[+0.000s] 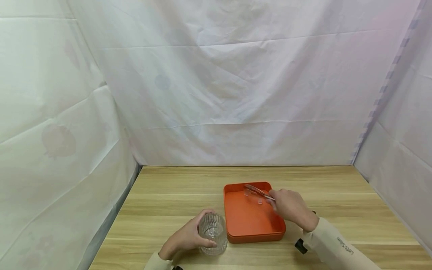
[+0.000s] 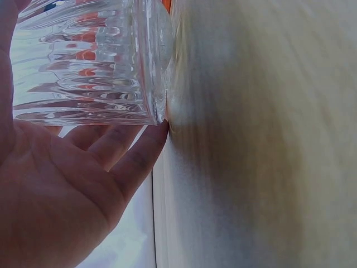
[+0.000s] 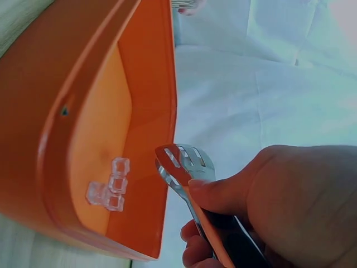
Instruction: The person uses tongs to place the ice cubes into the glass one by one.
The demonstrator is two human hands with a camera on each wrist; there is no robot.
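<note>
"So, what's the left hand [image 1: 189,235] doing?"

"Gripping the glass [image 1: 217,233], thumb and fingers curled round its sides. It stands upright on the table [image 1: 162,210]."

"Where's that from the tray [image 1: 248,221]?"

"Just beside it, off the near left corner. The tray's orange, with raised walls."

"And the right hand [image 1: 288,204]?"

"Pinching the tongs [image 3: 192,162] between thumb and fingers, their slotted heads over the tray's far part."

"The cubes [image 3: 117,184]?"

"Clear ones, on the tray's floor near the tongs; I can't tell exactly how many."
</note>
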